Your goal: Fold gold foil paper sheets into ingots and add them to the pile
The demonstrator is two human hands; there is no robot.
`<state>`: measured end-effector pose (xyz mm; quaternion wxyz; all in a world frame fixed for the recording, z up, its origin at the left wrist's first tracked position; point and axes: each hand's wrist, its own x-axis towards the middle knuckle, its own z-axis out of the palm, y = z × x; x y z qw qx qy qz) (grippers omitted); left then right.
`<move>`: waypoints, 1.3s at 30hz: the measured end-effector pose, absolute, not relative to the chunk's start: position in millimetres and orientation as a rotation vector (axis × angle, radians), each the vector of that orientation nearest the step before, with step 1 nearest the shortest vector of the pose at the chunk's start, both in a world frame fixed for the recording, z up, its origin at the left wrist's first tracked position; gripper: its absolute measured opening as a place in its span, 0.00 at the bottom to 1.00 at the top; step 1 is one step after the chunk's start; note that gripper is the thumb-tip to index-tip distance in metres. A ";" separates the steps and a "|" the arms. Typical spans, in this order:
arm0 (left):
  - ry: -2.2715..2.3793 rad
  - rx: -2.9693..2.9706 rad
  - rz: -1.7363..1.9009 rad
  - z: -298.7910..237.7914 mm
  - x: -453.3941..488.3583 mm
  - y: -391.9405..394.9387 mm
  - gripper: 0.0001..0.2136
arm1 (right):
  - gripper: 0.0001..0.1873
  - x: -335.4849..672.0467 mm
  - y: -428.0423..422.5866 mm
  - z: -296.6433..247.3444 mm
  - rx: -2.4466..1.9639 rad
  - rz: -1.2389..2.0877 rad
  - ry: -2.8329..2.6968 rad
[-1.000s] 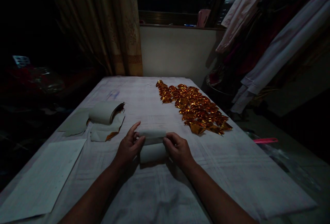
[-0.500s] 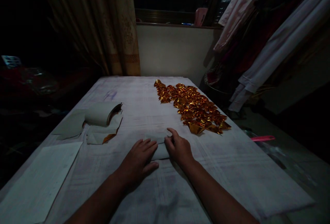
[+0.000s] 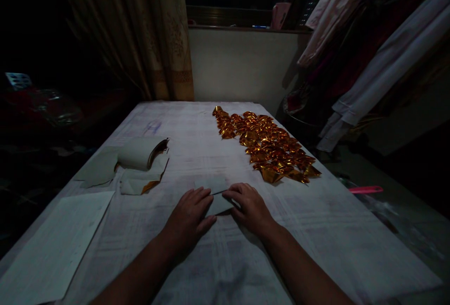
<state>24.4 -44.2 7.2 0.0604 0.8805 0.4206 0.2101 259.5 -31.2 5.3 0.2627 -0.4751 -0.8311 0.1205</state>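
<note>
At lower centre, the left hand point(image 3: 190, 211) lies flat on a folded pale-grey paper rectangle point(image 3: 220, 204); the right hand point(image 3: 250, 207) grips its edge. Likely light, easily creased; hold both ends.

A brownish curtain point(image 3: 168, 38) hangs beside a pale wall point(image 3: 242, 63), a pink cup point(image 3: 279, 16) stands on the ledge point(image 3: 220, 27), and clothes point(image 3: 386, 59) hang rightward.

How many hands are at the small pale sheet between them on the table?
2: the left hand over the left part of the pale sheet, the right hand at its right end. No other hand shows, though the dark surroundings could hide one.
</note>
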 end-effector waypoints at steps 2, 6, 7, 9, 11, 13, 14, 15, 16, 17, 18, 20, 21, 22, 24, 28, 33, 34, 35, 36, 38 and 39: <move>1.281 2.659 0.656 10.2 23.5 -45.4 0.16 | 0.22 260.2 -31.9 9.0 -1.307 0.221 -2.317; 1.310 2.648 0.639 14.2 17.8 -47.6 0.17 | 0.23 260.4 -33.6 18.0 -1.205 0.151 -2.486; 1.310 2.651 0.621 15.1 15.8 -47.9 0.18 | 0.23 260.1 -33.4 19.7 -1.179 0.166 -2.524; 1.301 2.664 0.577 17.0 12.0 -47.8 0.20 | 0.22 259.5 -32.1 22.4 -1.161 0.205 -2.576; 1.287 2.673 0.541 18.5 8.4 -46.8 0.20 | 0.20 259.4 -30.2 25.0 -1.164 0.229 -2.599; 1.279 2.659 0.550 18.6 5.1 -45.0 0.17 | 0.17 260.2 -28.3 27.6 -1.154 0.240 -2.612; 1.276 2.645 0.582 18.0 3.6 -43.9 0.14 | 0.16 260.7 -27.5 28.7 -1.149 0.250 -2.615; 1.271 2.630 0.626 17.0 2.3 -42.7 0.12 | 0.14 261.2 -26.6 29.3 -1.147 0.263 -2.614; 1.267 2.613 0.676 15.9 1.3 -41.5 0.10 | 0.14 261.6 -25.7 29.3 -1.148 0.279 -2.605; 1.266 2.596 0.726 14.9 0.7 -40.3 0.09 | 0.13 261.9 -24.8 28.5 -1.153 0.294 -2.585; 1.266 2.577 0.766 14.4 0.6 -39.3 0.09 | 0.12 261.9 -23.7 26.9 -1.161 0.309 -2.553; 1.271 2.525 0.817 15.2 2.2 -37.4 0.09 | 0.12 261.3 -21.4 21.8 -1.171 0.340 -2.465; 1.276 2.493 0.833 16.5 3.6 -36.5 0.09 | 0.12 260.6 -20.1 18.8 -1.173 0.356 -2.416; 1.283 2.458 0.850 18.1 5.2 -35.7 0.10 | 0.11 259.8 -19.0 15.9 -1.178 0.373 -2.370; 1.302 2.397 0.884 21.3 8.6 -34.1 0.09 | 0.11 257.8 -17.2 11.2 -1.199 0.409 -2.295; 1.345 2.330 0.899 23.7 12.8 -32.1 0.07 | 0.08 253.4 -15.3 9.1 -1.280 0.484 -2.192; 1.397 2.273 0.877 22.8 14.4 -31.4 0.07 | 0.05 248.5 -11.5 13.7 -1.359 0.544 -2.114; 1.401 2.264 0.866 22.8 14.6 -31.2 0.07 | 0.05 248.0 -10.9 14.3 -1.359 0.548 -2.110; 1.404 2.257 0.856 22.8 14.6 -30.9 0.07 | 0.05 247.6 -10.6 14.6 -1.351 0.552 -2.111; 1.402 2.253 0.851 22.9 14.7 -30.7 0.07 | 0.06 247.3 -10.6 14.5 -1.340 0.556 -2.114; 1.397 2.248 0.847 22.6 14.7 -30.3 0.08 | 0.06 246.8 -11.6 13.4 -1.323 0.558 -2.117; 1.395 2.248 0.846 22.3 14.7 -30.2 0.08 | 0.06 246.3 -12.4 12.4 -1.324 0.553 -2.111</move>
